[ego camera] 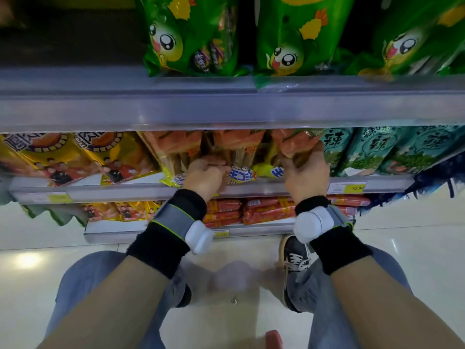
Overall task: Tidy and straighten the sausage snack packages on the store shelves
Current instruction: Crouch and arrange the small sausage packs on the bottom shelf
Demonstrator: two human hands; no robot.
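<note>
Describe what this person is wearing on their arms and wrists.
Both forearms are bare, no sleeves. Each wrist carries a wide black terry wristband with a grey strap edged in bright green over it, holding a small white rounded device. The left hand and right hand are gloveless.

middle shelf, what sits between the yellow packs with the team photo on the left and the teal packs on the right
In the head view, orange sausage snack packages fill that stretch, with the left hand and right hand gripping them.
</note>
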